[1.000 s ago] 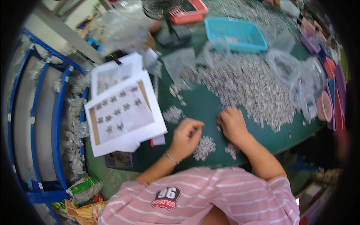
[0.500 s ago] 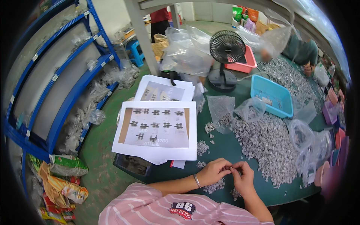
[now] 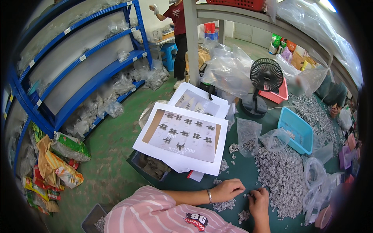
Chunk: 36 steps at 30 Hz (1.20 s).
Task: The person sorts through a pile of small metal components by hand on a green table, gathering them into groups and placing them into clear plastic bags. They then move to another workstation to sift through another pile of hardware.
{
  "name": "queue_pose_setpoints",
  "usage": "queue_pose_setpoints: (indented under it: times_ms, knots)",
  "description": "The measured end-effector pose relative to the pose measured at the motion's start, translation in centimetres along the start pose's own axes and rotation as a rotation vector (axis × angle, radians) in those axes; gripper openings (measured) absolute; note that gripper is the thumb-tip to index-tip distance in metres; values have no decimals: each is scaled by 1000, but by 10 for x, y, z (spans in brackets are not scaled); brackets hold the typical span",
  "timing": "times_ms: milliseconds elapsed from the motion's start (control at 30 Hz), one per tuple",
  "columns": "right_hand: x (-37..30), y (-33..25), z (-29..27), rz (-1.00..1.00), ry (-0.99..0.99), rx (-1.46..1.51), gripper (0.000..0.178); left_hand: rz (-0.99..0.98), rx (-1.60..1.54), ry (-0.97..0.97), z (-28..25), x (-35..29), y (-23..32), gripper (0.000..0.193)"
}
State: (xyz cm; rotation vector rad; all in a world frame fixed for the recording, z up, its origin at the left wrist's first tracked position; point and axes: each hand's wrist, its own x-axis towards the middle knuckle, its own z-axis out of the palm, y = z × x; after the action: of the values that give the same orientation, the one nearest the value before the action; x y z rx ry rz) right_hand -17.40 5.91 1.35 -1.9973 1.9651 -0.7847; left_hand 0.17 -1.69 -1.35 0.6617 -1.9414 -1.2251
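Note:
Above the green tabletop, my left hand [image 3: 229, 190] is closed, its fingertips curled together; whatever they may hold is too small to make out. A small gap separates it from my right hand [image 3: 259, 202], which rests low at the table with thumb and fingers pinched. Something tiny and dark shows by the right fingertips, too small to name. Under my left hand lies a small pile of grey metal-looking pieces [image 3: 224, 205], and a smaller pile [image 3: 243, 216] sits beside my right wrist. The large heap of similar grey pieces [image 3: 281, 174] spreads to the right of my hands.
Printed photo sheets [image 3: 182, 136] lie left of my hands, over a dark bin [image 3: 149, 166]. Beyond are a clear bag [image 3: 248, 136], a light-blue tray [image 3: 297, 130] and a black fan [image 3: 266, 75]. Blue shelves [image 3: 89, 87] stand left. Another person's hand [image 3: 334, 111] is far right.
My hands have moved apart from each other, the right one lowering to the table. The view has swung left, and a person in a red shirt shows more fully at the back.

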Motion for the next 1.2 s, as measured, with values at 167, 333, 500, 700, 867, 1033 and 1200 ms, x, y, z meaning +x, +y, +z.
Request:
queue_pose_setpoints:
  times_ms: [167, 333, 500, 700, 867, 1033, 1200]
  knots:
    - [-5, 13, 6, -28, 46, -3, 13, 7, -39, -5, 3, -3, 4, 10]
    - [-4, 1, -1, 33, 46, 12, 12, 44, -35, 1, 2, -4, 2, 9]
    - [-3, 14, 6, -13, 27, 5, 12, -34, -79, -19, -1, -7, 5, 8]
    - [-1, 10, 0, -22, -9, 0, 13, -52, -76, 3, -2, -8, 5, 6]
    - [-1, 8, 2, 20, -58, 22, 13, 9, -66, 35, 2, -8, 1, 8]
    - [-1, 25, 10, -44, -49, -11, 13, 76, -105, 83, 9, -7, -4, 6]
    - [4, 20, 7, -77, -96, -88, 11, 119, -133, 129, 13, -8, -11, 5]
